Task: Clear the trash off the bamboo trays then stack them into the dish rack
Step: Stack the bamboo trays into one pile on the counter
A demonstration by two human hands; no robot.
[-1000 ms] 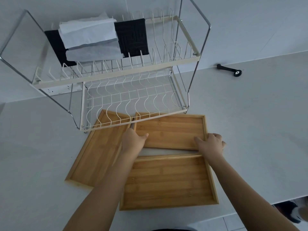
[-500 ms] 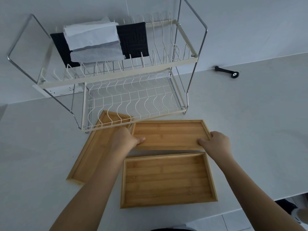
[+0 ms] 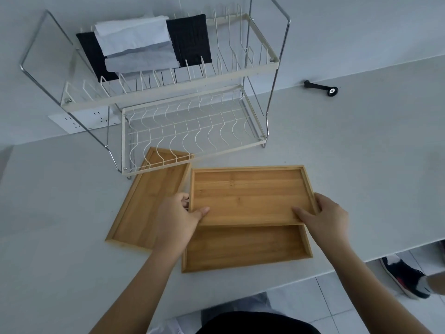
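Bamboo tray is gripped at both ends, left hand and right hand closed on its rims.

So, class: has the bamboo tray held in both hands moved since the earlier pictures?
Yes. The held tray has come toward the person, away from the dish rack, now overlapping the near tray.

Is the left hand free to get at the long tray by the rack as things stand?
Probably not yet. The left hand is gripping the lifted tray together with the right hand. The long tray lies just beside it, though its far end sits under the dish rack.
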